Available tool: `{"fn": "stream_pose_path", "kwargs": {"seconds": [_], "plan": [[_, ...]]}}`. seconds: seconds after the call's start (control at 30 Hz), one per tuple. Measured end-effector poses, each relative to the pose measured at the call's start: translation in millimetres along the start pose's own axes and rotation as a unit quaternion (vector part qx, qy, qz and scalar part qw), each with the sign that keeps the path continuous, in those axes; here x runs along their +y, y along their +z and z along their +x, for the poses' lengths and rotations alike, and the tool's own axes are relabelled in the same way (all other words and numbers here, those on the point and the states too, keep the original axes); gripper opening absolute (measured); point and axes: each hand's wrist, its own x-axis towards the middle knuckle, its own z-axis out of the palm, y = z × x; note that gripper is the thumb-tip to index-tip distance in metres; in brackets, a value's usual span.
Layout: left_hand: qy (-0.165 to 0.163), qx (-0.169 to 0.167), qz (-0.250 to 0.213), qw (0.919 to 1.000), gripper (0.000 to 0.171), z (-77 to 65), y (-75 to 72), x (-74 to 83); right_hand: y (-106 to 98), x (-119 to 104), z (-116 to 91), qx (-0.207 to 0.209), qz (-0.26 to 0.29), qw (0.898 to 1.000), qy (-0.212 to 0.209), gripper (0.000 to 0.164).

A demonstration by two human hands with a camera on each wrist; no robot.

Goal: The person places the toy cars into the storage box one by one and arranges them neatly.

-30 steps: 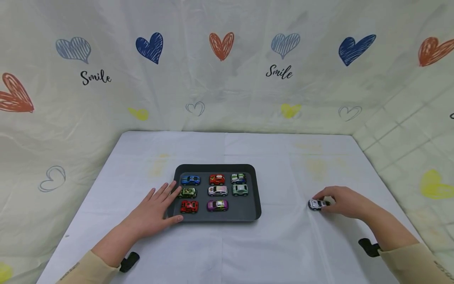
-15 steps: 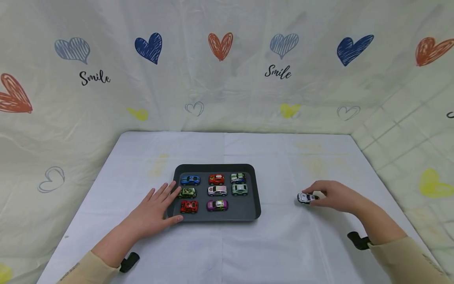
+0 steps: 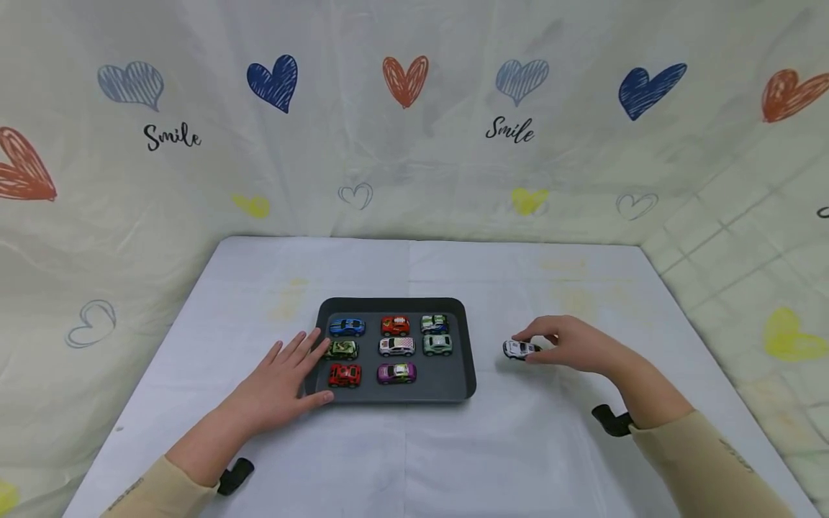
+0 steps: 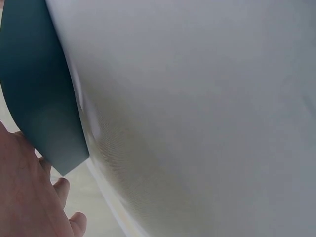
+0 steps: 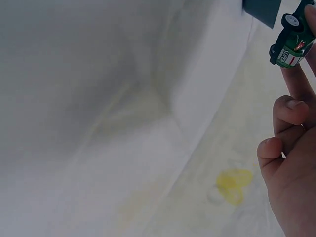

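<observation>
From the head view, the right hand pinches a small white car between fingertips and thumb, holding it just over the white cloth, a little to the right of the dark tray and not touching it. The left hand lies flat at the tray's left edge, fingers straight and slightly spread, the fingertips on the rim and the thumb along the near corner. In the tray sit eight cars in three rows: a blue car, an orange car and a green-and-white car at the back; a camouflage car, a checked white car and a pale green car in the middle; a red car and a purple car in front. The front right spot of the tray is bare. Behind the table hangs a backdrop printed with hearts.

The left wrist view shows mostly cloth, a strip of the tray's rim at the left, and part of the hand against it at the lower left; how the fingers lie I cannot tell here.

The right wrist view shows the car from beneath, clamped at the upper right by a fingertip, with two more fingers curled below it and the tray's corner at the top edge.
</observation>
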Motion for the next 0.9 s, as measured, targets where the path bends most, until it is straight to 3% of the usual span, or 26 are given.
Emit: {"fn": "stream_pose_path", "kwargs": {"seconds": [0.5,0.7,0.9], "plan": [[-0.004,-0.004,-0.001,1.0,0.093,1.1,-0.4,-2.5,18.6,-63.3,57.7,-0.027,0.02,0.995,-0.096,0.036],[-0.008,-0.008,0.005,0.9999,0.094,1.6,3.1,-4.4,23.4,-78.8,66.2,-0.031,0.007,0.994,-0.109,0.037],[0.008,0.003,0.005,0.9999,0.093,1.3,1.9,-2.6,32.4,-82.6,68.0,-0.034,-0.029,0.993,-0.106,0.036]]}}
